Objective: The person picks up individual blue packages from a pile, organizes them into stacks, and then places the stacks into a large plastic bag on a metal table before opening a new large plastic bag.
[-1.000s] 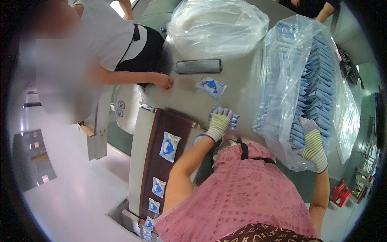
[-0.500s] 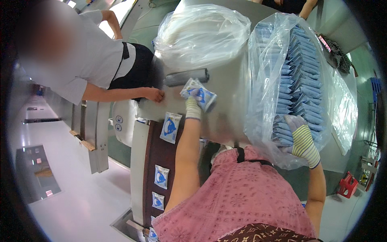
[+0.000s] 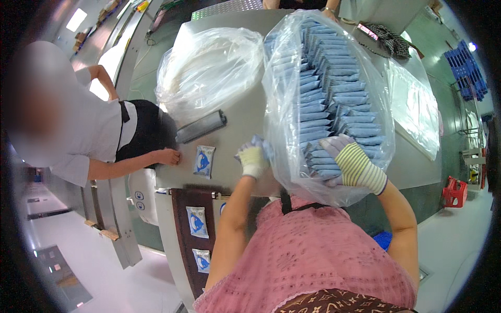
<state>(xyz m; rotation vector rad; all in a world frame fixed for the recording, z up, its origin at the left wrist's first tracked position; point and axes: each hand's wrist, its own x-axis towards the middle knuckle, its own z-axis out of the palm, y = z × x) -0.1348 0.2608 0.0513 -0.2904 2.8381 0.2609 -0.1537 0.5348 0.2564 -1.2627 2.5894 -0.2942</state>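
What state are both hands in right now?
Left hand: blurred, beside the clear bag; cannot tell if it grips anything.
Right hand: open, thumb and fingers spread against blue packets at the bag's near end.

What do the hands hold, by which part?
Left hand: apparently a blurred packet, part unclear. Right hand: against bagged packets at their near end, grip unclear.

Pale gloves point(image 3: 365, 169) with yellow-green stripes cover the hands point(image 3: 357, 163), and the pink patterned garment point(image 3: 313, 250) has a black strap point(image 3: 286, 204).
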